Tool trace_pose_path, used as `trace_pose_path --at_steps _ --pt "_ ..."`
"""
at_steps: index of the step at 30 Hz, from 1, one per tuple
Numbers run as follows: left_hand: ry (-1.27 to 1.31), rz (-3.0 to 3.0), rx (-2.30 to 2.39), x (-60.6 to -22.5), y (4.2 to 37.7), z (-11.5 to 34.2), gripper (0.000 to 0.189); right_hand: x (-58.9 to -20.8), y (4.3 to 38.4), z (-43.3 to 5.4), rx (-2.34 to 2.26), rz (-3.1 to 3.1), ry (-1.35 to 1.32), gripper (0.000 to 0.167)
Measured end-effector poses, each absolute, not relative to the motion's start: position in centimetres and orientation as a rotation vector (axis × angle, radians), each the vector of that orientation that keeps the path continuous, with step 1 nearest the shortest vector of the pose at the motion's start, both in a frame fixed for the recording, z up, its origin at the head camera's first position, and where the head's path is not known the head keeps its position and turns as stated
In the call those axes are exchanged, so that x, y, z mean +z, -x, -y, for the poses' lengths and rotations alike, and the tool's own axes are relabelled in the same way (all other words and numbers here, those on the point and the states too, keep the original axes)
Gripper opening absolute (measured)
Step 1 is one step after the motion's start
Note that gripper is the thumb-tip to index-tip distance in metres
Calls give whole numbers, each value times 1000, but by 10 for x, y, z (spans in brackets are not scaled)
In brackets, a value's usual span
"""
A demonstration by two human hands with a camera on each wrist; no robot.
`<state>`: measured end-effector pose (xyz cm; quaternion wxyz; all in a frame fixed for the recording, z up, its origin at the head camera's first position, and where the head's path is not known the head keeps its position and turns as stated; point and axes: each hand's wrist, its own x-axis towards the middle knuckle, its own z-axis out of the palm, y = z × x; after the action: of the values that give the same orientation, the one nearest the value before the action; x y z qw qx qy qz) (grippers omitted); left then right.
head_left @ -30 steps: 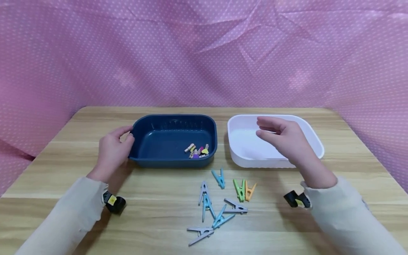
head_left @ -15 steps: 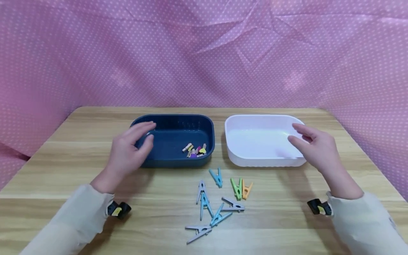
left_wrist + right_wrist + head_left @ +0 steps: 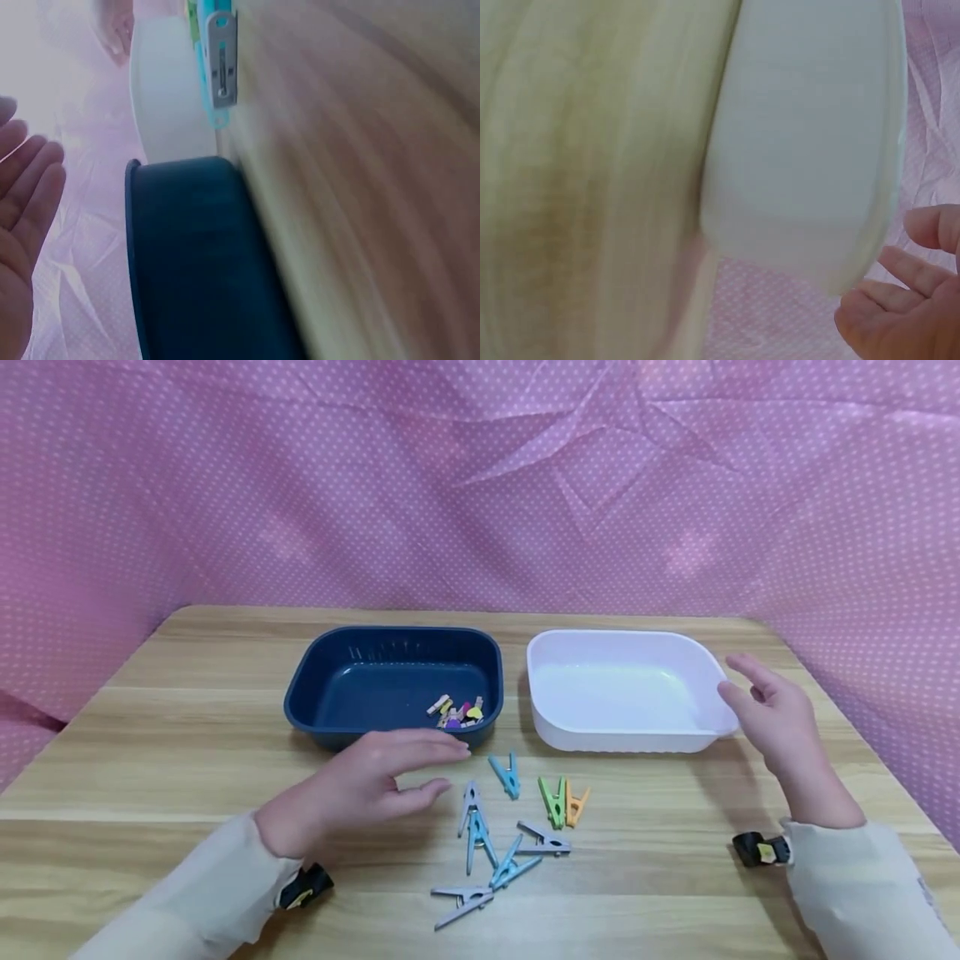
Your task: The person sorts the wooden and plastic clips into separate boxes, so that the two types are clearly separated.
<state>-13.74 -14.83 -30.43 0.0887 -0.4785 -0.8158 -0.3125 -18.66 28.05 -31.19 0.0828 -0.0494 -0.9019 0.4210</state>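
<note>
1. Foreground. I see two pale sleeves [image 3: 191, 893], each with a small black camera [image 3: 306, 887] at the wrist.
2. Near clips. The nearest grey clip [image 3: 474, 900] lies on the wood-grain counter [image 3: 645, 902], legs pointing left. Just beyond its head lies the nearest blue clip [image 3: 506, 873], and past that a second grey clip [image 3: 555, 844].
3. Middle clips. A second blue clip [image 3: 477, 833] meets the legs of a third grey clip [image 3: 471, 793]. To the right, a green clip [image 3: 557, 814] and an orange clip [image 3: 573, 816] lie side by side.
4. Left hand [image 3: 375, 777]. I observe it released and holding nothing, fingers extended and thumb apart, above the counter before the dark blue bin [image 3: 322, 733]. Its fingertips point toward the far blue clip [image 3: 512, 788].
5. Right hand [image 3: 783, 722]. It too is released and grasps nothing, fingers loosely bent beside the right end of the white bin [image 3: 622, 742]; I cannot tell whether it touches the rim.
6. Bins. The two stand side by side, apart. Small decorated pegs [image 3: 453, 717] lie heaped in the dark blue bin's near right corner.
7. Background. Pink dotted cloth [image 3: 480, 502] hangs behind the counter.
</note>
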Motion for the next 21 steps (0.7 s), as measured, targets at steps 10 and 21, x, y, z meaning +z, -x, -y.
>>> trace_pose_path --at_steps 10,21 --pt "1590 2769 -862 -316 142 140 40 -324 196 -294 1546 2710 179 55" --pt "1575 2970 -635 -324 151 133 48 -333 204 -295 1660 2758 125 51"
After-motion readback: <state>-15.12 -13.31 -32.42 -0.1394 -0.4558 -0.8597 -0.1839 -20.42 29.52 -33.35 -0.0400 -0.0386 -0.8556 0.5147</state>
